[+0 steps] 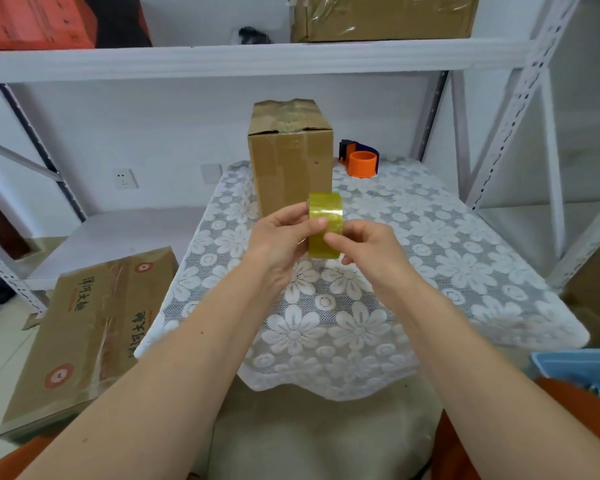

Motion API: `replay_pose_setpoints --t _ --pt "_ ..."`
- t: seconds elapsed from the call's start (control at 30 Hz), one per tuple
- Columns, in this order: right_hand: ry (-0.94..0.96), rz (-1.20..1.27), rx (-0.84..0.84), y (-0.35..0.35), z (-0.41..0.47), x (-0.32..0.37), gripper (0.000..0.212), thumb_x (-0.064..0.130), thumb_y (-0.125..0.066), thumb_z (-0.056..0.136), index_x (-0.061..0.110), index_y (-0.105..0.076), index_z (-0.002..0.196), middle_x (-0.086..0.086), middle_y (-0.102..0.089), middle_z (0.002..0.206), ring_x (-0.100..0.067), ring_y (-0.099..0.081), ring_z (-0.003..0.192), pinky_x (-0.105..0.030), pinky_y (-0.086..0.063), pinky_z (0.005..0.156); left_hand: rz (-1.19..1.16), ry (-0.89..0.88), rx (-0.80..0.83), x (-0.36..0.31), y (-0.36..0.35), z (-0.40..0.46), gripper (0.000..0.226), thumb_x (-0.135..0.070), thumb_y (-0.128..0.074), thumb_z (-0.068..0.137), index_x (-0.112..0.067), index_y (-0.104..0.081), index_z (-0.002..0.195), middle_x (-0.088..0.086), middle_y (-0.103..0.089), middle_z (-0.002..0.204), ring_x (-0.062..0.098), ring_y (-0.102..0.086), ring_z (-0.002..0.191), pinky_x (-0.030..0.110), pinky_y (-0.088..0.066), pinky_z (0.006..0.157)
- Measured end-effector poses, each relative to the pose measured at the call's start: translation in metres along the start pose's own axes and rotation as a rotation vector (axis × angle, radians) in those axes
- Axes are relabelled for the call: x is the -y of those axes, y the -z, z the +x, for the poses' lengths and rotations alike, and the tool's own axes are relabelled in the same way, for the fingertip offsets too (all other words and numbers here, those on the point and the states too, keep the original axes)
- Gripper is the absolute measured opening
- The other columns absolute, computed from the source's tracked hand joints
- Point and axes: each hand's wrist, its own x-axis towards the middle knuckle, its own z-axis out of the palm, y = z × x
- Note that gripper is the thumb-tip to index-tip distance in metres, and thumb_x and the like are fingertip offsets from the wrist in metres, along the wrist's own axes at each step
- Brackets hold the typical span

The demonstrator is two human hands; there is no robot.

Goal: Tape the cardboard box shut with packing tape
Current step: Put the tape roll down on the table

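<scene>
- Cardboard boxes: four. One upright cardboard box (pixel 291 161) on the desk (pixel 430 271); one printed box (pixel 87 337) lying beside the desk at left; one brown box (pixel 385 17) on the top shelf (pixel 222 60); one red-orange box (pixel 32 20) on the same shelf at left.
- Tape rolls: one yellowish clear roll (pixel 325 225).
- Tape dispensers: one, orange and dark purple (pixel 359 161), at the far right of the desk.
- Hands: two, left hand (pixel 278 244) and right hand (pixel 371 247).
- Desks: one, under a single floral lace cloth (pixel 326 327).
- Wall sockets: one (pixel 125 179).
- Blue bins: one (pixel 582 372), lower right edge.
</scene>
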Motion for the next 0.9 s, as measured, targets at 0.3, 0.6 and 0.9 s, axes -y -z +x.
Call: replay_pose_setpoints --t 0.3,0.6,0.9 --pt "0.133 -0.451 -0.185 0.042 0.034 -0.009 0.009 0.021 -0.06 0.089 0.012 -0.061 0.088 -0.009 -0.069 0.084 -0.029 -0.065 0.078 -0.046 -0.055 0.068 0.293 -0.041 -0.137 0.008 -0.036 0.038 0.014 -0.012 -0.06 0.09 -0.02 -0.071 0.088 -0.002 -0.065 0.074 0.009 -0.053 0.064 0.032 -0.053 0.085" --pt "0.129 -0.94 -0.254 0.079 0.101 -0.019 0.011 0.018 -0.05 0.094 0.01 -0.059 0.094 -0.005 -0.056 0.084 -0.027 -0.054 0.079 -0.033 -0.035 0.062 0.411 -0.046 -0.093 0.01 -0.051 0.089 0.033 -0.001 -0.043 0.092 -0.017 -0.071 0.099 0.0 -0.058 0.069 0.01 -0.051 0.058 0.026 -0.057 0.074" --pt "-0.003 -0.943 -0.317 0.107 0.208 -0.044 0.026 -0.006 -0.048 0.087 0.003 -0.059 0.109 -0.02 -0.06 0.104 -0.03 -0.047 0.081 -0.034 -0.035 0.063 0.476 -0.037 0.03 0.03 -0.081 0.147 0.026 -0.017 -0.045 0.098 -0.019 -0.07 0.106 -0.002 -0.068 0.101 0.012 -0.059 0.093 0.027 -0.051 0.086"
